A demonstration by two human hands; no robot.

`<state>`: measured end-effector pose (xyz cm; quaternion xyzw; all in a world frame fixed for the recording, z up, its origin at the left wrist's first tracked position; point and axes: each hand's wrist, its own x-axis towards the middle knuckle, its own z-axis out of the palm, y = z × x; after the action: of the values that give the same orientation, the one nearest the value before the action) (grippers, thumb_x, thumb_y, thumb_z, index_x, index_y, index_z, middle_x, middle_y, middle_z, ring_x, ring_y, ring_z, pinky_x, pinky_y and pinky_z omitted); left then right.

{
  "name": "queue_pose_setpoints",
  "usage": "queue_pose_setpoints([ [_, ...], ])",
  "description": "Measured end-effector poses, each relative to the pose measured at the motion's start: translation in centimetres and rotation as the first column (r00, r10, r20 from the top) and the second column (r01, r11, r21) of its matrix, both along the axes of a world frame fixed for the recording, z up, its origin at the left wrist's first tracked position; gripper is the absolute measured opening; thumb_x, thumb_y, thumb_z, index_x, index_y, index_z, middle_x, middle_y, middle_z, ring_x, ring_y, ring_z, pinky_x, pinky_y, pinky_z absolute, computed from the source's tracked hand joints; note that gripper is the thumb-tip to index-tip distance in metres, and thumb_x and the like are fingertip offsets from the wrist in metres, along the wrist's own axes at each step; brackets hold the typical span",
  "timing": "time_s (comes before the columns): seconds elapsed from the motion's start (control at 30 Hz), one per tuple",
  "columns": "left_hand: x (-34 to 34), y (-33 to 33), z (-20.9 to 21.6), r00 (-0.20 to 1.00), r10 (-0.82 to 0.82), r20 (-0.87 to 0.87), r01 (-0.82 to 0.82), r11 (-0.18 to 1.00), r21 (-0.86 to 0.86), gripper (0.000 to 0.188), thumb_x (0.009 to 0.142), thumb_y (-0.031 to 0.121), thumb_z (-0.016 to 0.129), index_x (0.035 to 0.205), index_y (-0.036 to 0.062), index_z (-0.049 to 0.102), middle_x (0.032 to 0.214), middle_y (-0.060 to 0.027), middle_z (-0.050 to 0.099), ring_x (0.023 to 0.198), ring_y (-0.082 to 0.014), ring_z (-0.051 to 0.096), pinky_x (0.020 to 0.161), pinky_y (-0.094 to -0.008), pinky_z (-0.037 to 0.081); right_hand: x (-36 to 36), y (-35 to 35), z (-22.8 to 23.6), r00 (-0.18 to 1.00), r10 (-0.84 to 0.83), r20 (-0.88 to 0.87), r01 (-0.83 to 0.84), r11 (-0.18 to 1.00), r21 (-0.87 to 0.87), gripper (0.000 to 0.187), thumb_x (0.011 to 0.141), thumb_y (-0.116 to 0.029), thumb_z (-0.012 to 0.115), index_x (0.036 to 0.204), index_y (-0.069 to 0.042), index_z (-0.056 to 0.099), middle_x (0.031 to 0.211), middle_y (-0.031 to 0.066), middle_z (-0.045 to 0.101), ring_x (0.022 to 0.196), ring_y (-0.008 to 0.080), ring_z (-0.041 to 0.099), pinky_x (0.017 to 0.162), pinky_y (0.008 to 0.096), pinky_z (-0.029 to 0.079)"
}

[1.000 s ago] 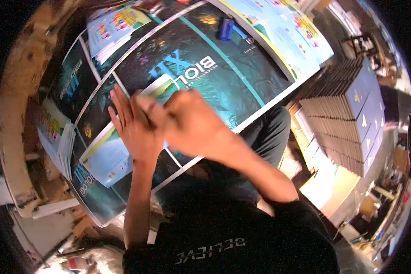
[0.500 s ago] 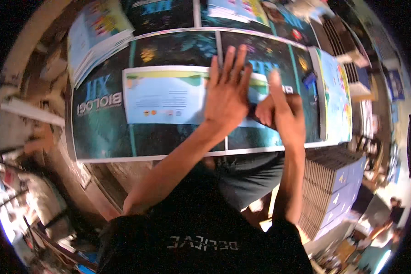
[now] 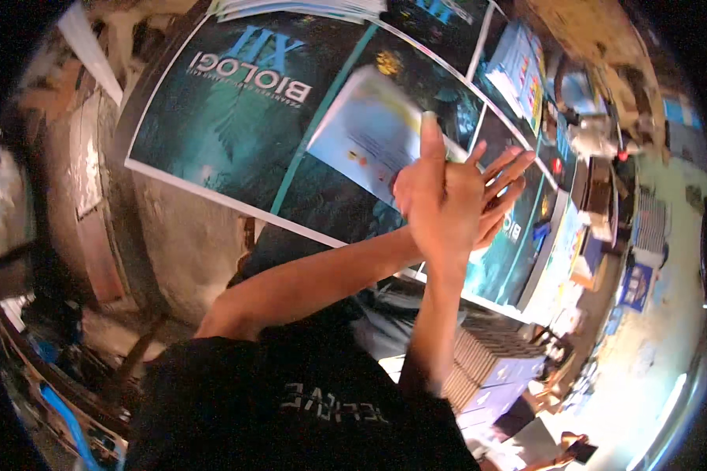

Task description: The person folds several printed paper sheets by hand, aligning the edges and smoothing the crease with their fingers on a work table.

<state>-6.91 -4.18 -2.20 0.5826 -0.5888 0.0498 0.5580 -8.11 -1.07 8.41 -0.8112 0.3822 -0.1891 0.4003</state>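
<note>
A light-blue printed cover sheet (image 3: 369, 137) lies slanted on a large dark green printed sheet (image 3: 220, 141). My left hand (image 3: 504, 179) reaches across to the right, its fingers stretched out and spread just past the cover sheet. In front of it is my right hand (image 3: 446, 200), crossing over the left wrist and palm. The right thumb points up and the other fingers are curled in. Whatever those curled fingers hold, if anything, is hidden. Both hands cover the right part of the cover sheet.
Stacks of light-blue sheets (image 3: 302, 9) sit at the far edge and far right (image 3: 518, 74). A small blue object (image 3: 542, 233) rests at the right of the dark sheet. Bundled purple books (image 3: 487, 369) stand below the table's right side. Someone's hands (image 3: 562, 455) show at lower right.
The view has turned, so the table now slants down to the right. My right hand has moved left relative to my left hand and now crosses over it.
</note>
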Motion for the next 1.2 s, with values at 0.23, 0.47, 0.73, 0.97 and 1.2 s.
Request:
queue_pose_setpoints([
  [0.23, 1.0, -1.5, -1.9, 0.827, -0.119, -0.55, 0.066, 0.991, -0.115, 0.066, 0.095, 0.033, 0.045, 0.154, 0.0127, 0.025, 0.162, -0.0156, 0.022, 0.151, -0.0257, 0.017, 0.123, -0.0366, 0.012, 3.1, 1.0, 1.1, 0.993, -0.023, -0.117, 0.018, 0.999, -0.047, 0.055, 0.102, -0.04, 0.048, 0.065, -0.004, 0.064, 0.055, 0.0039, 0.059, 0.051, 0.0153, 0.054, 0.062, 0.0299, 0.045],
  [0.47, 2.1, -0.3, -1.4, 0.974, 0.21, -0.089, -0.196, 0.97, 0.144, 0.061, 0.099, 0.037, 0.038, 0.153, 0.009, 0.028, 0.161, -0.0132, 0.024, 0.151, -0.0266, 0.017, 0.121, -0.0313, 0.017, 4.4, 2.5, 3.7, 0.993, -0.001, -0.118, -0.02, 0.984, -0.177, 0.042, 0.102, -0.038, 0.05, 0.087, -0.004, 0.069, 0.064, 0.005, 0.065, 0.057, 0.0168, 0.061, 0.062, 0.0299, 0.049],
  [0.73, 3.9, 0.2, -2.9, 0.862, -0.037, -0.505, -0.121, 0.954, -0.276, 0.064, 0.099, 0.041, 0.037, 0.154, 0.0112, 0.026, 0.161, -0.0118, 0.024, 0.151, -0.0293, 0.016, 0.122, -0.036, 0.015, 7.0, 2.2, -0.2, 0.992, 0.009, -0.126, -0.027, 0.99, -0.139, 0.043, 0.101, -0.041, 0.052, 0.093, -0.003, 0.07, 0.069, 0.0066, 0.066, 0.061, 0.0169, 0.062, 0.064, 0.03, 0.05],
  [0.97, 6.0, 2.7, -1.3, 0.922, -0.066, -0.38, -0.044, 0.961, -0.274, 0.075, 0.091, 0.057, 0.042, 0.153, 0.0167, 0.03, 0.163, -0.0107, 0.02, 0.151, -0.0321, 0.014, 0.121, -0.0589, 0.002, 6.9, 3.3, 2.8, 0.994, 0.046, -0.094, -0.062, 0.982, -0.178, 0.044, 0.099, -0.044, 0.054, 0.099, -0.003, 0.07, 0.073, 0.008, 0.066, 0.064, 0.017, 0.064, 0.066, 0.0302, 0.05],
  [1.2, 4.5, 2.6, -1.6, 0.917, 0.337, -0.215, -0.327, 0.942, 0.081, 0.056, 0.09, 0.024, 0.056, 0.135, -0.0075, 0.044, 0.156, -0.0257, 0.028, 0.149, -0.0406, 0.018, 0.119, -0.0594, 0.005, 12.0, 4.2, 0.6, 0.939, 0.31, -0.152, -0.315, 0.949, -0.013, 0.06, 0.105, -0.044, 0.041, 0.076, 0.0, 0.069, 0.052, 0.0091, 0.06, 0.049, 0.0244, 0.061, 0.057, 0.0369, 0.048],
])
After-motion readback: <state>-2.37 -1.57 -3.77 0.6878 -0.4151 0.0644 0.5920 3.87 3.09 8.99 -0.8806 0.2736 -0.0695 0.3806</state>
